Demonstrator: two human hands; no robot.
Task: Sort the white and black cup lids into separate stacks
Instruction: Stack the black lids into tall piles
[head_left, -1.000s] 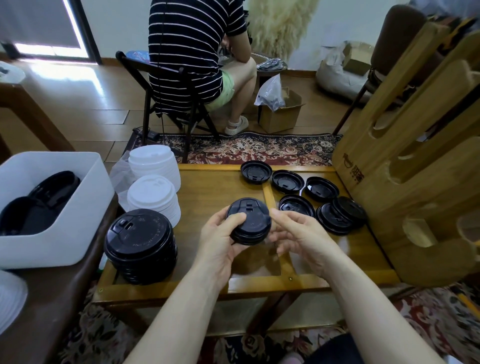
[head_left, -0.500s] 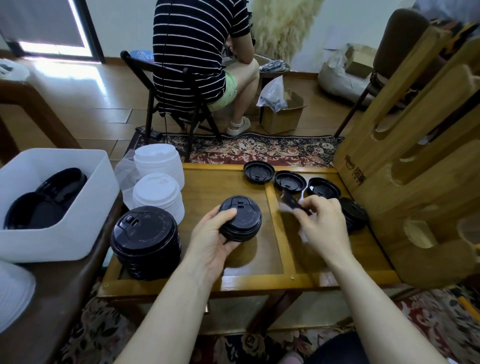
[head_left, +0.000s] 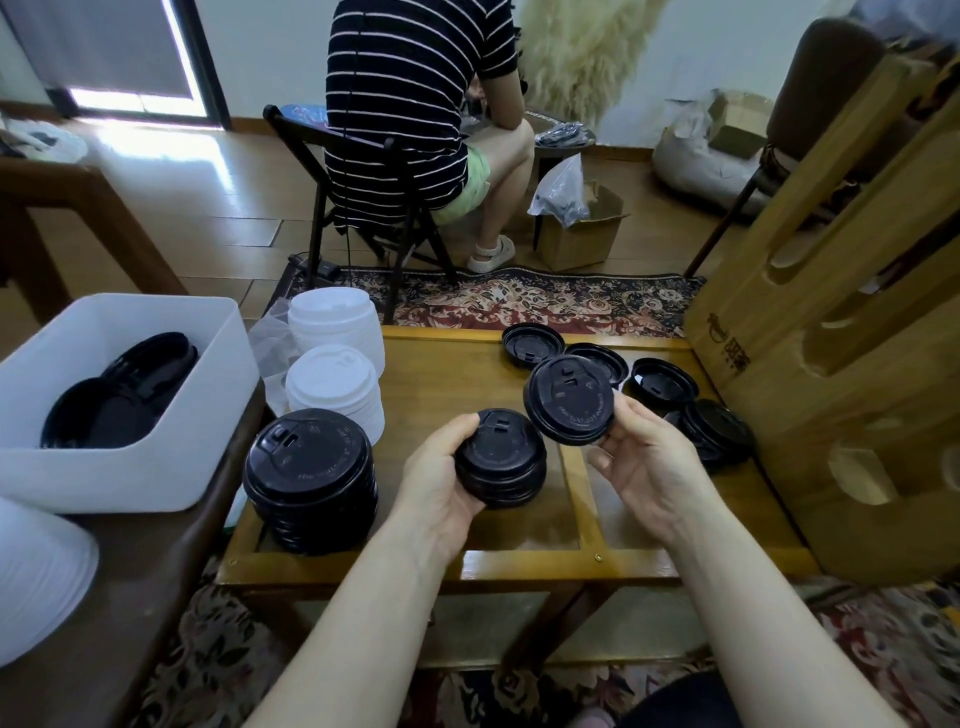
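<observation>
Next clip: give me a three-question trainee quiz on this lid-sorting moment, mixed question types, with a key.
1. True or false: the right hand holds a white lid.
2. What does the left hand grip? A) a small stack of black lids B) the white bin C) nothing
3. Fill in: the white lid stacks stand at the table's ____ side.

Key: 1 false, it holds a single black lid; 2 A; 3 left.

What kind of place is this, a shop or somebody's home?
Most likely a home room used for small packing work: a patterned rug on a wood floor, a low wooden table with lid stacks, and cardboard boxes beside a seated person.
</observation>
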